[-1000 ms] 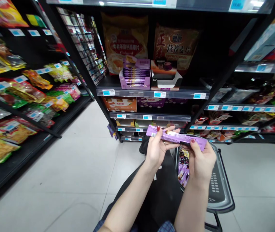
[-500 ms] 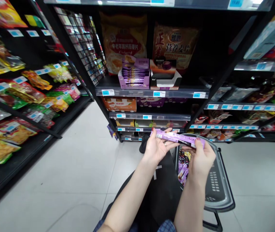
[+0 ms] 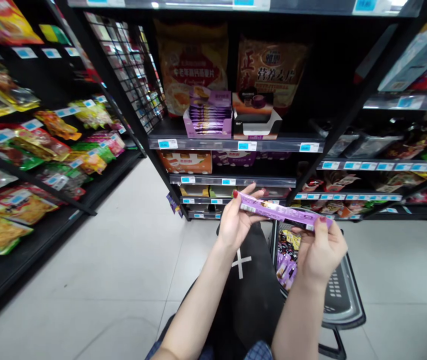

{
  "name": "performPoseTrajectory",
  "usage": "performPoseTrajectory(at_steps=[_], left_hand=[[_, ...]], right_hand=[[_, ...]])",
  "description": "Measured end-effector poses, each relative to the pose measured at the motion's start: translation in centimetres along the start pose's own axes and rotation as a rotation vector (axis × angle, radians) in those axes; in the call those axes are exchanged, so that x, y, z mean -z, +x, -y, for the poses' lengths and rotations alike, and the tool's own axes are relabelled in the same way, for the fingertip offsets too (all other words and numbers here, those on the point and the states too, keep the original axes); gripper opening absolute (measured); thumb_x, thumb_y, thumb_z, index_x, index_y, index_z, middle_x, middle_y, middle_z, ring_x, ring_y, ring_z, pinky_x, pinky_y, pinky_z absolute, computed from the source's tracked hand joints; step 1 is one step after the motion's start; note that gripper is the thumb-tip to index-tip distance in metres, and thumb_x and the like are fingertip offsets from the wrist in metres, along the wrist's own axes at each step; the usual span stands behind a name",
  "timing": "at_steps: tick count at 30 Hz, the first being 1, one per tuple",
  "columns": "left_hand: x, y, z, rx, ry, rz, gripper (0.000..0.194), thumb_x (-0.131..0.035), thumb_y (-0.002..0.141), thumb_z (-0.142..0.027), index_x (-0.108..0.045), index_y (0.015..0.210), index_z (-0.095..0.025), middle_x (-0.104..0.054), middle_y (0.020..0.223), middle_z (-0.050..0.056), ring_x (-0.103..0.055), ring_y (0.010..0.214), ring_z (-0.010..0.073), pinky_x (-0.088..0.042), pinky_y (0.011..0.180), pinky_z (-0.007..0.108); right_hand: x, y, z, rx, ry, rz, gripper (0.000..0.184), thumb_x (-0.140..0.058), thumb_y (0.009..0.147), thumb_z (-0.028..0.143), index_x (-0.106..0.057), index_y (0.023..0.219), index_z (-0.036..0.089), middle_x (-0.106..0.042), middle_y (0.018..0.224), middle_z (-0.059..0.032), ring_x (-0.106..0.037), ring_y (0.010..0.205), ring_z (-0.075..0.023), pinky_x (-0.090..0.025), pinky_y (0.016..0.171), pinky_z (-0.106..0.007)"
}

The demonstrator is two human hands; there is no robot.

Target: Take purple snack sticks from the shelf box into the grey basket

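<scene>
A long purple stick packet (image 3: 279,212) is stretched between my two hands, above my knees. My left hand (image 3: 236,220) grips its left end, thumb on top and the other fingers partly extended beneath. At the right end, my right hand (image 3: 320,247) pinches the packet between thumb and fingers. Below and to the right, a grey and black shopping basket (image 3: 348,300) holds similar purple packets (image 3: 285,267) and several yellow and dark ones. On the shelf ahead, a purple display box (image 3: 209,129) contains a stack of thin purple packets.
Beside the purple box stands a black and brown open carton (image 3: 257,125), with large cereal bags (image 3: 273,75) behind. An orange multipack (image 3: 186,162) sits one shelf lower. Racks of bagged snacks (image 3: 11,205) line the left. Pale floor tiles (image 3: 123,265) lie between the racks.
The packet's printed side has tilted, and more of its lower edge with the barcode shows. My hands have moved slightly apart, the right one shifting right. My knee has shifted, showing a white cross mark.
</scene>
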State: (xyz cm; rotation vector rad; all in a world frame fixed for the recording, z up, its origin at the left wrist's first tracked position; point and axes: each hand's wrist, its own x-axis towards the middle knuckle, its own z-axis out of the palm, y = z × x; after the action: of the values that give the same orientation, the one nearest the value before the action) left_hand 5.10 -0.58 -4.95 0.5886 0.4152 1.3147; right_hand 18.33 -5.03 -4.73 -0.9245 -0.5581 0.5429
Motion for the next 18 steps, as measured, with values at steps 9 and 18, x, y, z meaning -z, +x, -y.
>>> performPoseTrajectory(at_steps=[9, 18], left_hand=[[1.2, -0.3, -2.4, 0.087, 0.307, 0.038, 0.046, -0.078, 0.063, -0.033, -0.069, 0.103, -0.013, -0.072, 0.09, 0.012, -0.07, 0.07, 0.0202, -0.059, 0.065, 0.03], [1.2, 0.0, -1.8, 0.04, 0.394, -0.051, 0.022, -0.076, 0.064, -0.023, -0.073, 0.082, -0.01, -0.072, 0.075, 0.007, -0.069, 0.062, 0.0159, -0.059, 0.057, 0.023]], right_hand=[[2.1, 1.3, 0.4, 0.071, -0.006, -0.056, 0.014, -0.068, 0.073, 0.025, -0.06, 0.066, 0.016, -0.057, 0.058, 0.0032, -0.053, 0.045, -0.0092, -0.049, 0.04, -0.023], [1.4, 0.9, 0.4, -0.016, 0.015, 0.032, 0.013, -0.072, 0.069, 0.024, -0.062, 0.066, 0.016, -0.06, 0.06, 0.0017, -0.056, 0.046, -0.0108, -0.047, 0.038, -0.023]])
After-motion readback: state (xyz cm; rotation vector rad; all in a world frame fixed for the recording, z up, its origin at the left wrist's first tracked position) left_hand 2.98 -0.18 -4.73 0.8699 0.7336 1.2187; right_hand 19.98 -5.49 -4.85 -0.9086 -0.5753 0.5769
